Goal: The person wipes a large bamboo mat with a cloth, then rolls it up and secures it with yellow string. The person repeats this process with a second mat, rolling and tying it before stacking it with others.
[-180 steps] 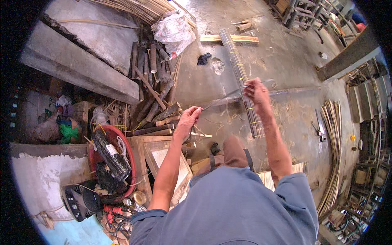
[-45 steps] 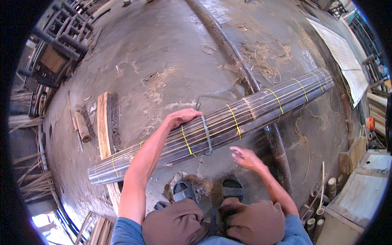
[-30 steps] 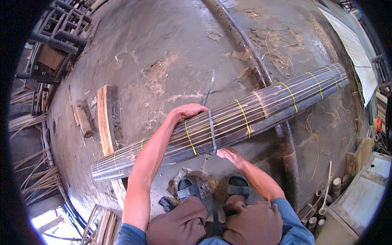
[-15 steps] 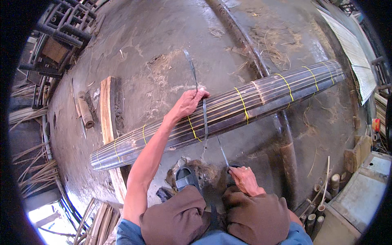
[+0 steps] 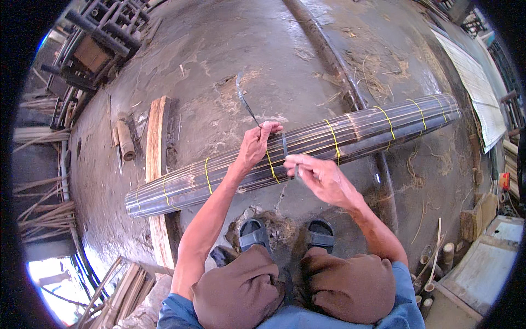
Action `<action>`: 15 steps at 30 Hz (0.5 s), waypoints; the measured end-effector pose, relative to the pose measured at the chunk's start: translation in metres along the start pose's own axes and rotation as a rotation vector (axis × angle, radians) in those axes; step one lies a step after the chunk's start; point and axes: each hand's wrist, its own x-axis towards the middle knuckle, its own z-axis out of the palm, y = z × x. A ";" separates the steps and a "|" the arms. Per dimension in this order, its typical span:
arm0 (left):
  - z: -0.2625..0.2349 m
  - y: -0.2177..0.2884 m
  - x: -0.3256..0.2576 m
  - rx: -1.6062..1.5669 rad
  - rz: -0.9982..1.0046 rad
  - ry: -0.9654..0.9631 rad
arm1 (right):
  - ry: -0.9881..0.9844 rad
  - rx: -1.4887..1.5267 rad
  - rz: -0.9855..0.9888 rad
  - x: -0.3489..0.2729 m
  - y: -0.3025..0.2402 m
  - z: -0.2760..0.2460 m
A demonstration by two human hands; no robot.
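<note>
Head camera catches the right hand (image 5: 323,178) up against the near side of the long, dark slatted roll (image 5: 309,143); half a second ago it was down over the right sandal (image 5: 320,234), holding one end of the grey strap (image 5: 284,144). Its fingers are bent together, pinching what looks like that end, slightly blurred. The left hand (image 5: 256,143) stays at the roll's far side, thumb and fingers closed on the strap, whose loose tail curls away ahead of it. From where I stand, I'd judge that both hands now work on one band, its ends much nearer each other.

The roll runs crosswise before the person, its middle stretch at the hands. One end reaches well left of the left hand, over a plank (image 5: 156,131); the other goes far right of the right hand, over a dark pole (image 5: 339,71). Floor stretches ahead of the left hand, leaving room for the tail. Below the right hand, the sandals and knees leave a tighter gap.
</note>
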 end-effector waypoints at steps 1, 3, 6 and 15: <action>0.000 0.000 0.000 0.041 0.019 -0.002 | 0.052 -0.186 -0.011 0.004 -0.002 -0.004; 0.000 -0.001 0.001 0.105 0.090 0.010 | 0.109 -0.459 -0.095 0.016 -0.002 -0.007; 0.000 0.000 -0.003 0.123 0.158 0.022 | 0.213 -0.643 -0.187 0.027 0.004 -0.004; 0.021 -0.015 -0.016 0.609 0.501 -0.149 | 0.171 -0.450 -0.502 0.057 0.020 0.009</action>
